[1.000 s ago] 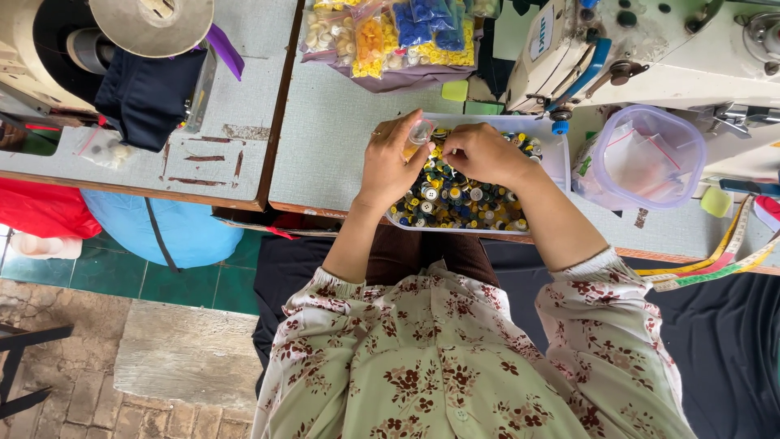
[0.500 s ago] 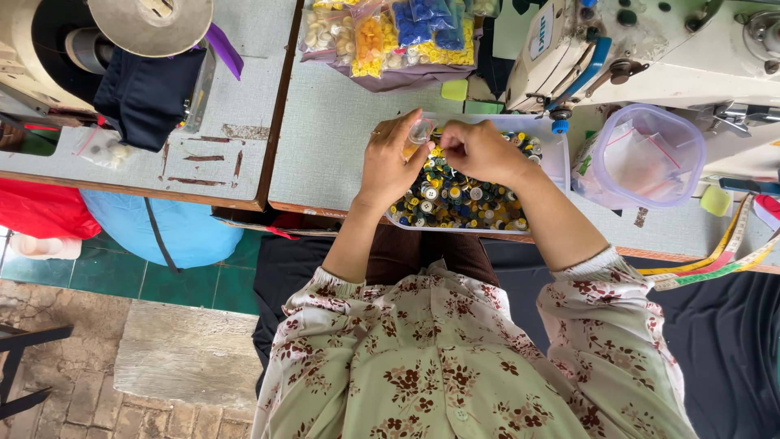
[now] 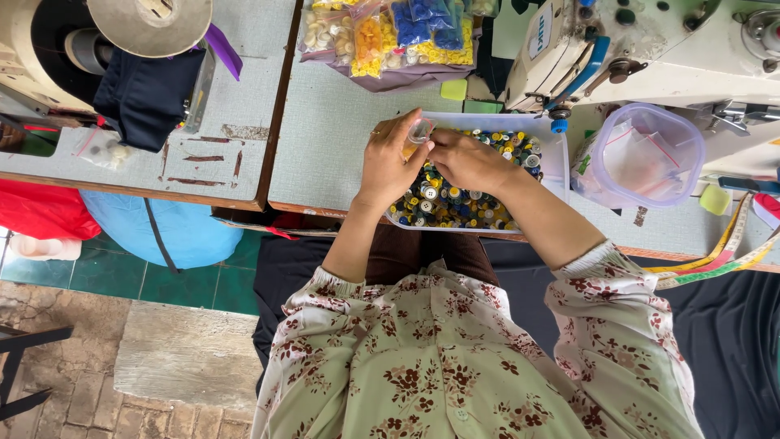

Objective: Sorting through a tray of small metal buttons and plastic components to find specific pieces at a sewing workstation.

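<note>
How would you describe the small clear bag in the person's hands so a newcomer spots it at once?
Start at the white sewing machine at top right; just left of its base lies a white tray full of mixed coloured buttons. Above its far left corner, the left hand and right hand pinch the small clear bag, the only nearly empty one.

White tray (image 3: pixel 559 167): buttons (image 3: pixel 455 199) yellow, blue, black, white. Blouse (image 3: pixel 455 366): pale green, maroon floral print. Bench (image 3: pixel 333 130): grey.
</note>
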